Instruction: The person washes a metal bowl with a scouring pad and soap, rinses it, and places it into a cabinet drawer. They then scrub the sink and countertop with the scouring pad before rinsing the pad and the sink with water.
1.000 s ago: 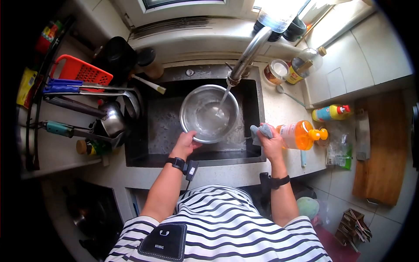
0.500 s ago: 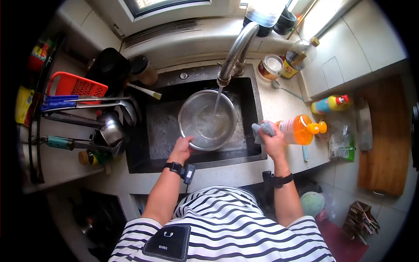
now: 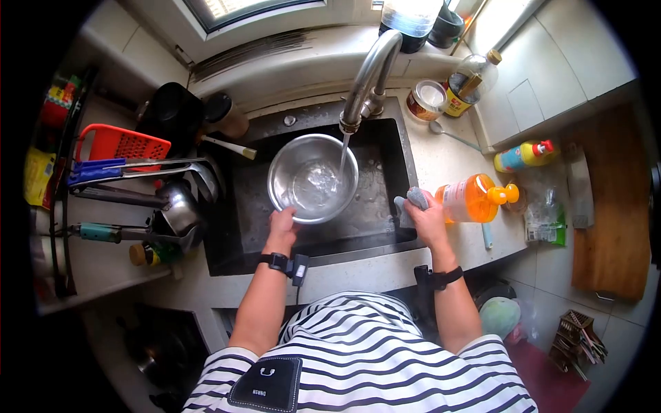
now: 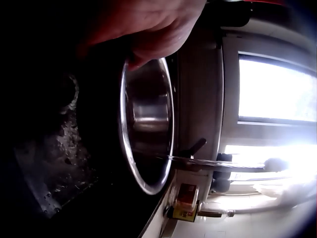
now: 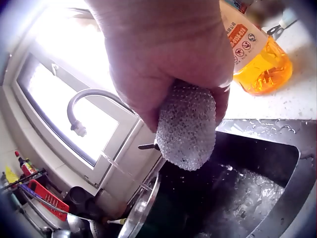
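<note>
My left hand [image 3: 281,230] grips the near rim of a round stainless steel bowl [image 3: 281,172], thumb over the edge. The bowl is over the dark sink [image 3: 251,237], tilted, with some water inside. From the curved faucet [image 3: 365,79] a thin stream [image 3: 343,155] runs into its right side. Over the sink's right edge, my right hand [image 3: 428,217] holds a grey, sparkly-textured scrubbing sponge [image 5: 187,129], folded between fingers and thumb. An orange dish soap bottle [image 3: 468,199] with a pump top is right beside that hand, on the counter.
Ladles and tongs with blue handles [image 3: 103,170] and a red basket [image 3: 127,144] crowd the left counter. A brush [image 3: 231,146] juts over the sink's back left corner. At the right are a jar [image 3: 427,100], a spoon [image 3: 454,136] and a yellow bottle [image 3: 523,157].
The bowl has shifted left with my left hand, so the stream falls nearer its right rim. My right hand stays at the sink's right edge with the sponge. The head view has shifted slightly.
</note>
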`<state>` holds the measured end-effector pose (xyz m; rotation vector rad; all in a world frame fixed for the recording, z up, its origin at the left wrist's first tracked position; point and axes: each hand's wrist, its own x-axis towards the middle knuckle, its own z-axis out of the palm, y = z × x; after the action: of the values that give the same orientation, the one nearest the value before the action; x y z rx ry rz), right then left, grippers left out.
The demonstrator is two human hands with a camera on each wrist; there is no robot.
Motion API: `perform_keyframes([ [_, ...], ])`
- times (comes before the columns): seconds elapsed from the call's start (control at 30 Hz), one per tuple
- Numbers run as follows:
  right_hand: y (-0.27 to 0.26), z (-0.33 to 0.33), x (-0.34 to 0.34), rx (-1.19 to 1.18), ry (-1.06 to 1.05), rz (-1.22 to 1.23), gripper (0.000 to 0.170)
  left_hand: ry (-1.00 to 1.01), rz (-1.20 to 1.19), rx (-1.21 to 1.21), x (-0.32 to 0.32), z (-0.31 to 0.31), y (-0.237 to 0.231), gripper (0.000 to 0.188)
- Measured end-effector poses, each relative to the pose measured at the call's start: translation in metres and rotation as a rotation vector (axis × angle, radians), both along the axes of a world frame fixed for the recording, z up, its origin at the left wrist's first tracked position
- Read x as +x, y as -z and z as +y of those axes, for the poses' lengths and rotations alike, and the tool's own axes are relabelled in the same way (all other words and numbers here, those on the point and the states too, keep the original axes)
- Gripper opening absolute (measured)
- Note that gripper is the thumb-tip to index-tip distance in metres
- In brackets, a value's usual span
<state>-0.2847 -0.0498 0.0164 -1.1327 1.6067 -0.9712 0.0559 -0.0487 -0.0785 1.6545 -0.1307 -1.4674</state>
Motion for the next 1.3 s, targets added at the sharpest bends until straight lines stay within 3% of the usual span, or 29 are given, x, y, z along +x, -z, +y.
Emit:
perform_keyframes([
  [0.07, 0.007, -0.001, 0.002, 0.022, -0.014, -0.002, 0.036, 0.024, -0.15, 0.04, -0.012, -0.007, 0.011, 0.031],
  [0.1, 0.008, -0.002, 0.003, 0.024, -0.024, 0.007, 0.037, 0.004, -0.239, 0.015, -0.026, -0.005, -0.01, 0.027],
  [0.2, 0.015, -0.006, 0.004, 0.021, -0.038, 0.026, 0.04, 0.118, -0.557, -0.175, -0.009, 0.006, 0.031, 0.023],
  [0.23, 0.019, -0.007, 0.001, 0.031, -0.037, 0.026, 0.041, 0.121, -0.544, -0.047, -0.007, 0.007, -0.001, 0.023],
  [0.33, 0.02, -0.002, 0.0, 0.053, -0.05, 0.064, 0.042, 0.087, -0.464, -0.047, 0.016, 0.001, -0.016, 0.029],
  [0.37, 0.017, -0.003, 0.0, 0.053, -0.06, 0.087, 0.042, 0.075, -0.5, -0.149, 0.015, -0.002, -0.018, 0.029],
  [0.47, 0.014, -0.001, 0.006, 0.078, -0.072, 0.096, 0.041, 0.101, -0.683, -0.075, -0.004, -0.008, -0.005, 0.03],
  [0.6, 0.017, -0.004, 0.01, 0.084, -0.091, 0.159, 0.04, 0.034, -0.413, -0.252, -0.018, 0.007, -0.016, 0.028],
  [0.73, 0.011, -0.005, 0.011, 0.141, -0.078, 0.151, 0.042, 0.004, -0.255, -0.137, 0.019, 0.011, -0.005, 0.026],
  [0.77, 0.009, -0.004, 0.012, 0.155, -0.075, 0.144, 0.042, -0.047, -0.138, -0.203, 0.027, 0.009, 0.012, 0.026],
  [1.0, 0.014, -0.013, 0.021, 0.18, -0.12, 0.188, 0.053, -0.064, 0.171, -0.093, -0.024, 0.01, -0.007, 0.024],
  [1.2, 0.029, -0.023, 0.051, 0.236, -0.232, 0.273, 0.074, 0.057, 0.05, -0.021, -0.03, 0.017, -0.016, 0.027],
  [1.3, 0.029, -0.023, 0.067, 0.236, -0.212, 0.278, 0.065, 0.121, -0.025, -0.037, -0.032, 0.023, -0.028, 0.029],
])
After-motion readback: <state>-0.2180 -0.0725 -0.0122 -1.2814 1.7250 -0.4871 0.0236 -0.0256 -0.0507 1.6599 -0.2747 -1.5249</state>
